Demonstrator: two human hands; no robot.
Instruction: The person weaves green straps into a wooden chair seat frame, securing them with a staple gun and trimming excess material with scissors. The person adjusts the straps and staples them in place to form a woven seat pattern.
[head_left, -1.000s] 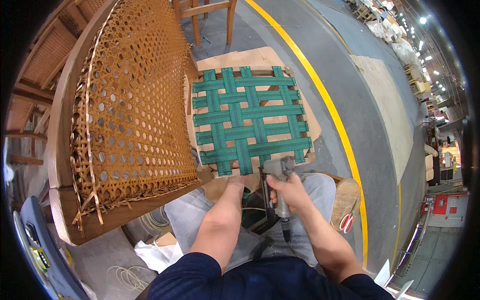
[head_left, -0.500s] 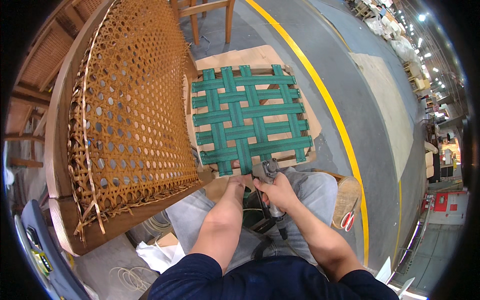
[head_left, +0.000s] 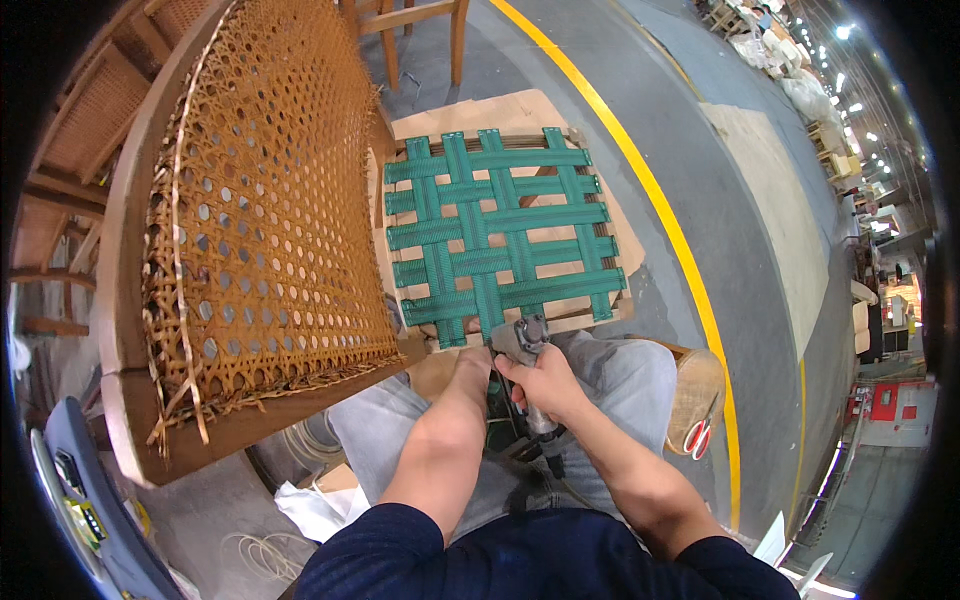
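Note:
A chair seat frame in front of me carries woven green webbing, its straps crossing over and under each other. At the frame's near edge, my left hand grips the lower end of one lengthwise strap; its fingertips are partly hidden. My right hand is wrapped round a grey metal staple gun, with a hose at its lower end. The gun's head lies over the near rail, right beside my left hand and against the strap.
The chair's cane-woven back rises on the left in a wooden frame. Red-handled scissors rest on a round stool at my right. Another wooden chair stands beyond the seat. A yellow line crosses the floor.
The staple gun in my right hand has moved slightly left, up to the strap at the near rail. My left hand stays almost in place. The chair back has shifted a little in view.

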